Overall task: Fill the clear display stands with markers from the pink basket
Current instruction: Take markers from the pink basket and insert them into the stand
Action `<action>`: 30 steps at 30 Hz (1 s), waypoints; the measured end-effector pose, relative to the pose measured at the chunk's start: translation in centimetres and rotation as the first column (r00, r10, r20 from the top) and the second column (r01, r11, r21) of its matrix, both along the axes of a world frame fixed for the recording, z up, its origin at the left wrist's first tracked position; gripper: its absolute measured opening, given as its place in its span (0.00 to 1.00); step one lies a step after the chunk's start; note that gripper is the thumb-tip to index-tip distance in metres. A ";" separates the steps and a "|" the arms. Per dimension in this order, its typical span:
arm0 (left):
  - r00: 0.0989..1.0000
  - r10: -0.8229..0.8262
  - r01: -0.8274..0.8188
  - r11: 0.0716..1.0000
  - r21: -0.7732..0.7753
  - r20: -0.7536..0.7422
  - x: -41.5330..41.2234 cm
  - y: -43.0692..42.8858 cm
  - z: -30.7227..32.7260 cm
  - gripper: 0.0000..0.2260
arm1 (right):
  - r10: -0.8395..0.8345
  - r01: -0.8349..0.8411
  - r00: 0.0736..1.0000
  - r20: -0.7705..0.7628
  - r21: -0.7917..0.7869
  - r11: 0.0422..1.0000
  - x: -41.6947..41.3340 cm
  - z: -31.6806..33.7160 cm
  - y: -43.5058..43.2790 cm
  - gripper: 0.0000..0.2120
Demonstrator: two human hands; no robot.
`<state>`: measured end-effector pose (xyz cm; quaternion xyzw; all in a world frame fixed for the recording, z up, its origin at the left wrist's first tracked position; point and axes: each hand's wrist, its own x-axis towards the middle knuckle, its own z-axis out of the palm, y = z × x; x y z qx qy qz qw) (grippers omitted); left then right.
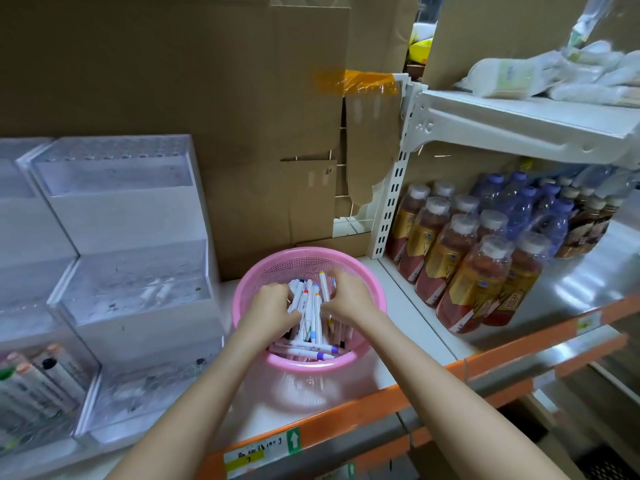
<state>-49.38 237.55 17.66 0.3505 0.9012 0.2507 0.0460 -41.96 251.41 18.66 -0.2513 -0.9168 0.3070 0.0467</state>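
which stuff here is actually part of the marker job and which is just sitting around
Job: pink basket, markers, clear display stands, left hand and right hand, both gripping markers.
Lying about: drink bottles on the right, cardboard behind, white packets on the upper shelf.

Flat brown cardboard sheets cover the back wall, patched with a strip of glossy orange tape. A white metal shelf edged by an orange price rail runs below. Right of a white slotted upright, amber drink bottles with white caps stand beneath an upper white shelf holding white plastic-wrapped packets.
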 end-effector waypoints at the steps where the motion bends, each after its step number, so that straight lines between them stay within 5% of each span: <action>1: 0.999 0.013 -0.014 1.000 0.027 0.034 0.0 0.0 0.1 0.05 | -0.001 0.001 1.000 -0.012 -0.026 1.000 0.2 0.1 -0.1 0.31; 7: 0.987 0.007 -0.044 0.972 0.232 0.158 -0.2 -0.2 0.6 0.09 | 0.058 -0.065 0.994 -0.089 -0.082 0.994 1.2 0.6 -0.5 0.38; 14: 0.977 -0.195 0.210 0.853 0.478 -0.082 1.1 -1.0 1.7 0.28 | 0.095 -0.123 0.943 -0.319 -0.068 0.990 2.6 1.9 -1.4 0.34; 18: 0.960 -0.190 0.271 0.809 0.522 -0.205 2.2 -2.1 2.5 0.28 | 0.129 -0.177 0.888 -0.441 -0.069 0.982 3.5 2.8 -2.5 0.35; 30: 0.977 -0.009 0.150 0.744 0.652 -0.215 4.1 -10.8 4.8 0.26 | 0.179 -0.289 0.762 -0.623 -0.078 0.954 3.5 4.7 -10.8 0.34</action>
